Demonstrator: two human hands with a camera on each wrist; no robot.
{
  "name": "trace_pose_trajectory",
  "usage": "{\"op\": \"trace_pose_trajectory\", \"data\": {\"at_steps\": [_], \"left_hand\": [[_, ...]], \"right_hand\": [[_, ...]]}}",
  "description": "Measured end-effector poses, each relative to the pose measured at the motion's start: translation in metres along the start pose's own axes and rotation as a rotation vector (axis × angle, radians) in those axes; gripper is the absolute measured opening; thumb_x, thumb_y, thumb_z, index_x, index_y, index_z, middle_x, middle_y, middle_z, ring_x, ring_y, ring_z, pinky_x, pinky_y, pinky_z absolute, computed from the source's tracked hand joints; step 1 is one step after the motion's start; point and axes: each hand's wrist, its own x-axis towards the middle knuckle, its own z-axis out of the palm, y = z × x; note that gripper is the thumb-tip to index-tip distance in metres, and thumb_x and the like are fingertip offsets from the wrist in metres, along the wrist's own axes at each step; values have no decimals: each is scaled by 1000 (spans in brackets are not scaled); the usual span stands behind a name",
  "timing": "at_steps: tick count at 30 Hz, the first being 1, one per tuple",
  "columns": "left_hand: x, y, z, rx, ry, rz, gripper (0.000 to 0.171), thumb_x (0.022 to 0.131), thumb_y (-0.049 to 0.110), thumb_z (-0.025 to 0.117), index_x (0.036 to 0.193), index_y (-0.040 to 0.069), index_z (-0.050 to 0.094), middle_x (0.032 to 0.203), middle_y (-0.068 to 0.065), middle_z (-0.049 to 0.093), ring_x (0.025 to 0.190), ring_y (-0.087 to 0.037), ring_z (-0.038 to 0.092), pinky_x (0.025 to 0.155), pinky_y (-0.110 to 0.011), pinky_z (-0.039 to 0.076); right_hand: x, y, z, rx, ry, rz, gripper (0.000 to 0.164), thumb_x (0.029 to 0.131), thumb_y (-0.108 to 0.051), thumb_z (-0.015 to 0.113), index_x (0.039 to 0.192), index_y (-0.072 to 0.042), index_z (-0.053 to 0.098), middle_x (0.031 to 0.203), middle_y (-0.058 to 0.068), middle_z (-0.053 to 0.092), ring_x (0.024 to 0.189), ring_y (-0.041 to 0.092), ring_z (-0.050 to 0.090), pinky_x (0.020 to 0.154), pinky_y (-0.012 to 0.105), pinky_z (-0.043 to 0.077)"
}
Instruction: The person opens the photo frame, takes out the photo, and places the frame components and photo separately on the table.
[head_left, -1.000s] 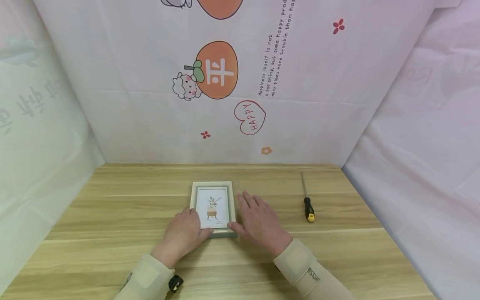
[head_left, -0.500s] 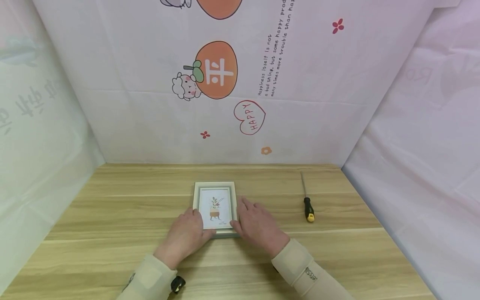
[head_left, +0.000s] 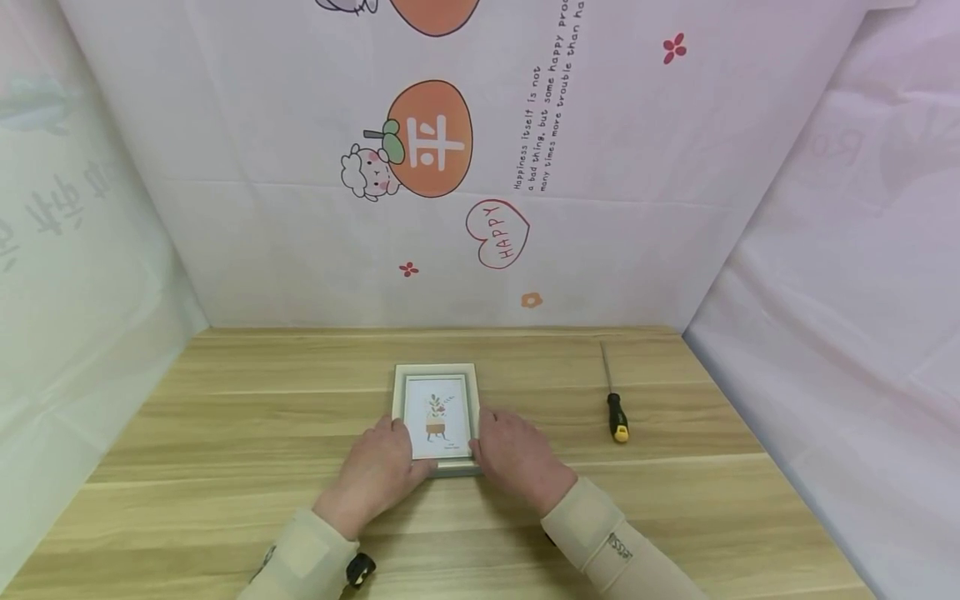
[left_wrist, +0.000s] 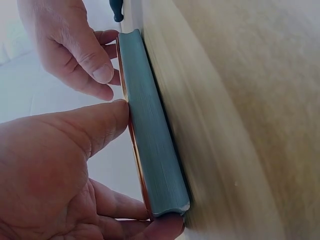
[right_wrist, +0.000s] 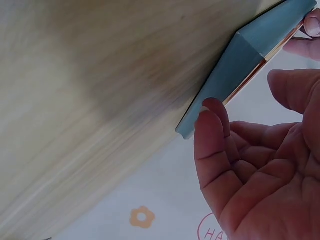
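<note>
A small picture frame point(head_left: 437, 370) with a cream face and blue-green sides point(left_wrist: 150, 125) lies picture-up on the wooden table. It shows a drawing of a potted plant. My left hand point(head_left: 377, 467) grips its lower left corner, thumb along the near edge and fingers bent round the left side. At the right side, my right hand point(head_left: 522, 458) has its fingers curled against the frame's edge. In the right wrist view those fingertips point(right_wrist: 214, 110) overlap the blue-green side, with the thumb point(right_wrist: 292, 90) held above the face.
A screwdriver point(head_left: 617, 417) with a black and yellow handle lies to the right, its shaft pointing to the back. White printed cloth point(head_left: 600, 267) rises behind the table point(head_left: 262, 417) and on both sides.
The picture frame has slid slightly to the right with my left hand. My right hand's fingers, straighter before, have curled in at the frame's right edge.
</note>
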Motion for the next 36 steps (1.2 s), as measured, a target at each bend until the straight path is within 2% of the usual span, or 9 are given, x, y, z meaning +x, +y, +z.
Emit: {"op": "trace_pose_trajectory", "data": {"at_steps": [5, 10, 14, 19, 23, 29, 36], "left_hand": [[1, 2, 2, -6, -22, -8, 70, 88, 46, 80, 114, -17, 61, 100, -23, 63, 85, -33, 63, 81, -49, 56], [1, 5, 1, -7, -23, -9, 72, 88, 46, 80, 115, -18, 61, 102, -25, 64, 88, -36, 65, 84, -51, 56], [0, 6, 1, -3, -25, 1, 72, 88, 46, 80, 115, -18, 61, 103, -26, 65, 89, -37, 66, 85, -51, 57], [0, 7, 1, 1, -24, 10, 71, 89, 45, 80, 114, -18, 61, 101, -25, 64, 88, -35, 65, 83, -50, 56], [0, 7, 1, 2, -18, 18, 70, 89, 45, 80, 114, -17, 61, 100, -24, 64, 87, -34, 64, 83, -49, 56], [0, 7, 3, 14, -3, 33, 70, 88, 45, 81, 112, -18, 61, 97, -22, 63, 84, -32, 63, 80, -48, 56], [1, 7, 4, 13, -4, 30, 69, 88, 45, 81, 112, -17, 61, 97, -22, 63, 84, -32, 63, 80, -48, 56]], "right_hand": [[-1, 0, 1, -15, -8, 21, 37, 103, -31, 66, 109, 6, 60, 87, 16, 64, 77, 27, 68, 63, 41, 60], [0, -1, 4, -20, -9, 58, 38, 102, -29, 65, 112, 8, 61, 89, 18, 64, 78, 29, 69, 64, 43, 60], [1, -2, 4, 8, -41, 102, 36, 102, -27, 65, 111, 8, 62, 90, 19, 65, 82, 30, 68, 68, 45, 60], [4, -2, 4, 60, -89, 138, 23, 102, -19, 61, 101, 4, 63, 87, 17, 64, 82, 28, 65, 70, 47, 59], [6, -2, 5, 70, -119, 145, 17, 100, -12, 59, 90, 1, 62, 79, 13, 61, 73, 25, 62, 64, 44, 59], [8, -1, 5, 39, -183, 147, 19, 99, -9, 60, 81, -2, 60, 75, 8, 57, 65, 18, 55, 58, 37, 56], [10, -2, 4, 125, -208, 214, 24, 103, -15, 56, 83, -1, 59, 72, 8, 54, 62, 20, 52, 55, 35, 50]]}}
